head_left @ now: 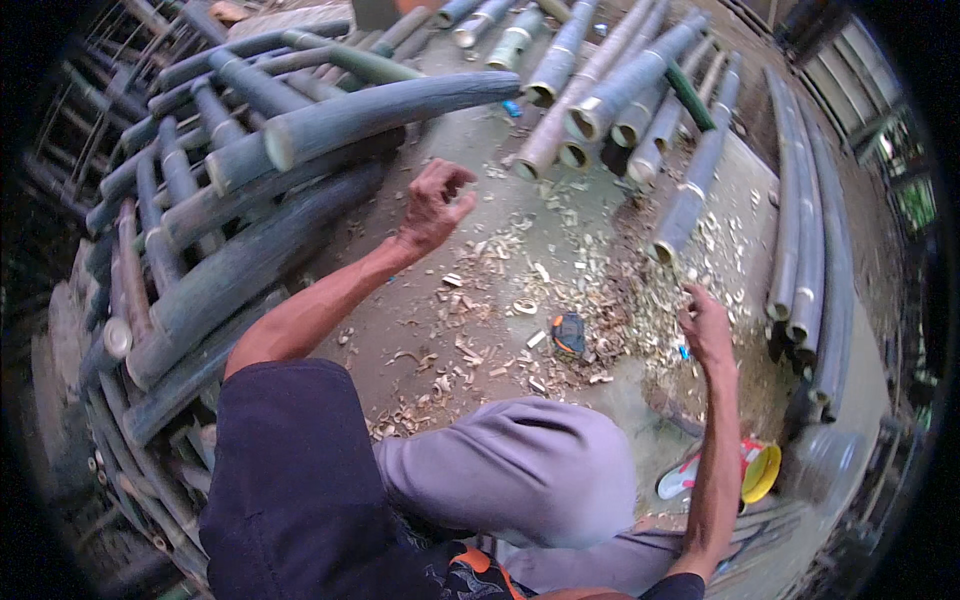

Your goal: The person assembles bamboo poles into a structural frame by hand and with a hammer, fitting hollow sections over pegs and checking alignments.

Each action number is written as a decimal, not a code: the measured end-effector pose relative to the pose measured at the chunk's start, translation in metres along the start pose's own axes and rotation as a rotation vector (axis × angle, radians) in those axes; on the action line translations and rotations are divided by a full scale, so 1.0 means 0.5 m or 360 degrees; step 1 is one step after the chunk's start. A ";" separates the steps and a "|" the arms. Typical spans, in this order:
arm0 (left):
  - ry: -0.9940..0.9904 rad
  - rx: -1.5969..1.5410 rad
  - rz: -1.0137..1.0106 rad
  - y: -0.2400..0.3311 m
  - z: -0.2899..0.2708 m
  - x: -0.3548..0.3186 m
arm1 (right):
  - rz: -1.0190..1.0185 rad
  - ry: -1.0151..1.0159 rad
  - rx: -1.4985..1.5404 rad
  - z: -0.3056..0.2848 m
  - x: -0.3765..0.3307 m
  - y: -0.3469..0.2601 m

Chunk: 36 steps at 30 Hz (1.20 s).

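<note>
We look straight down at a dirt and concrete floor (420, 300) w/ bamboo all round.

Biggest thing: a stack of thick grey-green bamboo poles (230, 240), filling the view from 7 to 11 o'clock, cut ends facing centre, one long pole (390, 108) lying across the top of the stack. A second bundle of poles (610, 90) fans out at 12 to 1 o'clock, hollow cut ends toward us. A third row of long poles (805, 230) runs along the edge at 3 o'clock.

At 6 o'clock, our own bent knee in grey trousers (520, 470) & a dark shirt (290, 480) fill the lower view.

Centre, approx. between our hands: a wide scatter of pale bamboo shavings and chips (530, 290) over the floor, densest toward 3 o'clock. In it lies a small dark tool w/ orange trim (568, 333); we can't tell what kind.

At 4 o'clock, a yellow-rimmed container (760, 470) sits on the floor beside a red-and-white object (682, 480), just by our right forearm.

Left hand (435, 205): raised at approx. 11 o'clock of centre, near the cut ends of the left stack, fingers curled loosely inward, gripping nothing we can see.

Right hand (705, 325): at 3 o'clock, over the thickest shavings, back of hand toward us. Fingers bent downward; can't tell whether they hold anything.
</note>
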<state>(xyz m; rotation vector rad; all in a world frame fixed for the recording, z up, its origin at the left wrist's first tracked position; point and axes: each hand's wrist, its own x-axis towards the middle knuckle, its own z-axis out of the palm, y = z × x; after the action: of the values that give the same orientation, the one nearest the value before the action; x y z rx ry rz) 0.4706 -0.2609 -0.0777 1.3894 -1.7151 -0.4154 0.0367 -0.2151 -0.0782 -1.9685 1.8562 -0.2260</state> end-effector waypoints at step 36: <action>0.1004 0.0441 -0.0371 -0.105 -0.312 0.044 | 0.0099 -0.0368 0.0322 0.172 -0.171 -0.104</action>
<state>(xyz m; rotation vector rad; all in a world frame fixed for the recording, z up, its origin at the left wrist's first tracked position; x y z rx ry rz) 0.6253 -0.2582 -0.0172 1.6999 -1.1228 0.1440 0.1103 -0.1137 -0.1195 -1.7202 1.6745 -0.1534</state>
